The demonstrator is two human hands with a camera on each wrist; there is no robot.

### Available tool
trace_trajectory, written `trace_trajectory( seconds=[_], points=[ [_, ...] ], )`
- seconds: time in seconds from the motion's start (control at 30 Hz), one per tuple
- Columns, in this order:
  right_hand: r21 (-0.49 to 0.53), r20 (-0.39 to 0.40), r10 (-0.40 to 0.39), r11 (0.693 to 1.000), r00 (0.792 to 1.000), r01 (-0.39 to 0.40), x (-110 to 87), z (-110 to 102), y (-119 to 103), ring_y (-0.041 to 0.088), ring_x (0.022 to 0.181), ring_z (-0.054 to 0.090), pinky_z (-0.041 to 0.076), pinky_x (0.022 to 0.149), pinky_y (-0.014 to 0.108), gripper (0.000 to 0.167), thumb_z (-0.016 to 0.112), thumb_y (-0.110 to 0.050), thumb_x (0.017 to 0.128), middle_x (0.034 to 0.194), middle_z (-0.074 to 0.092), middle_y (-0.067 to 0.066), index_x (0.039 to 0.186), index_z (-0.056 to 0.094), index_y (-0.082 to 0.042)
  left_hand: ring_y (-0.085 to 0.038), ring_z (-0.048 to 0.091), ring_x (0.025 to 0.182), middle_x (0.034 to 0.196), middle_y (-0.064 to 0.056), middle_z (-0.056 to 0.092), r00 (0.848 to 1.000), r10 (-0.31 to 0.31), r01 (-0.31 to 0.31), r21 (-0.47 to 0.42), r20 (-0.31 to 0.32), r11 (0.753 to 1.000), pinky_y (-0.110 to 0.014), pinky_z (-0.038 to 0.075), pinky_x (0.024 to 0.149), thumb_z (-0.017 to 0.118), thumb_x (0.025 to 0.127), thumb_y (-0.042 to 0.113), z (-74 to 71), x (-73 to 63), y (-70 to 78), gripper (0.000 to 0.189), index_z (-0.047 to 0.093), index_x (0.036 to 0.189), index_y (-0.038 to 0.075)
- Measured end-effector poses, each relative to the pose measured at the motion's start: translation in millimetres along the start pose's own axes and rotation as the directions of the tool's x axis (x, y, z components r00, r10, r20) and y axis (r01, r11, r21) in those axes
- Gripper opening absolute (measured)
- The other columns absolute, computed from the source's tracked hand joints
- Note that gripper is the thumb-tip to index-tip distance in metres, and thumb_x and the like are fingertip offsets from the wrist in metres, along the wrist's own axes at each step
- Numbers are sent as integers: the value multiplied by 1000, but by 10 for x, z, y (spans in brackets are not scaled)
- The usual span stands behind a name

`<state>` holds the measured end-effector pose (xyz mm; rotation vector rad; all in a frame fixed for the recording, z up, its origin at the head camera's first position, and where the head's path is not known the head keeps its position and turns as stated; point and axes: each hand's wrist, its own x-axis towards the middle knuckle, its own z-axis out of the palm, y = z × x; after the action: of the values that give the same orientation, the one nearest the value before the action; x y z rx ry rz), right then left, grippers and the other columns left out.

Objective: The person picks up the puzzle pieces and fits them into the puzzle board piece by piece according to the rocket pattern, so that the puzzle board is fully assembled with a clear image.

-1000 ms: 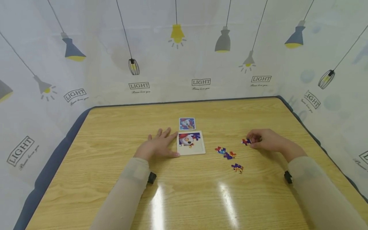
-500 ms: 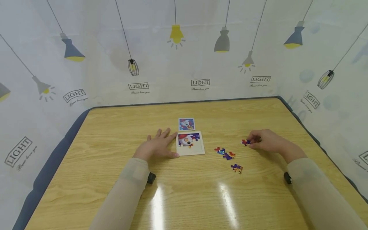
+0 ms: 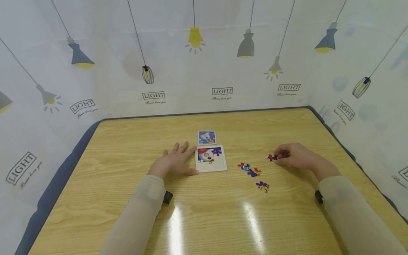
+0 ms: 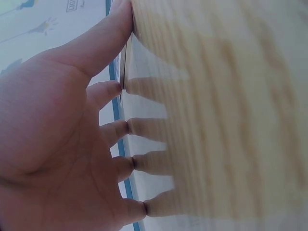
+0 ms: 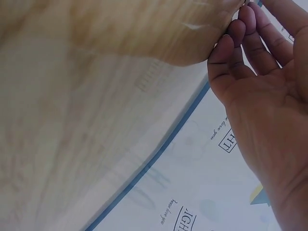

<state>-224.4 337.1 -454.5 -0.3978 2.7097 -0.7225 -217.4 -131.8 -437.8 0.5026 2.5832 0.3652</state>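
In the head view, my left hand lies with spread fingers at the left side of a pale puzzle board. Its thumb and index fingertips touch the board's left corners. In the left wrist view, fingertips rest on the table. The board's upper part carries joined pieces of a white cartoon face. My right hand pinches a red and purple puzzle piece at the table surface. The right wrist view shows curled fingers, with the piece hidden.
A small picture card lies just behind the board. Between board and right hand are loose puzzle pieces, with another piece nearer the front. The wooden table has a blue edge and printed curtains around it.
The puzzle piece at the right fingertips has shifted very slightly to the left. The left hand, board and loose pieces stay in place.
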Motion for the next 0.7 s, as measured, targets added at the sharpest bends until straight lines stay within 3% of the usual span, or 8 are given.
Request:
trace_trajectory(
  seconds=[0.27, 0.57, 0.7],
  points=[
    [44, 0, 16, 999, 1000, -16, -22, -5, 16, 17, 94, 63, 54, 81, 32, 28, 79, -29, 98, 103, 72, 3, 116, 73, -10, -45, -7, 167, 182, -10, -2, 1000, -1, 1, -7, -4, 1000, -77, -2, 129, 66, 98, 64, -13, -39, 32, 97, 15, 173, 30],
    [69, -1, 8, 998, 1000, -8, -45, -17, 22, 18, 93, 61, 53, 76, 28, 32, 80, -30, 97, 103, 70, 6, 118, 71, -8, -44, -9, 167, 182, -7, -4, 1000, 4, -4, -30, -6, 1000, -80, -4, 126, 66, 90, 77, 58, 81, -86, 105, 14, 172, 37],
    [73, -9, 5, 997, 1000, -5, -38, -11, 24, 17, 92, 60, 52, 76, 28, 32, 81, -31, 96, 103, 69, 5, 116, 71, -8, -43, -10, 167, 182, -7, -5, 1000, -1, 1, -33, 6, 999, -78, -6, 127, 68, 92, 72, 33, 63, -63, 104, 14, 172, 36]
  ],
)
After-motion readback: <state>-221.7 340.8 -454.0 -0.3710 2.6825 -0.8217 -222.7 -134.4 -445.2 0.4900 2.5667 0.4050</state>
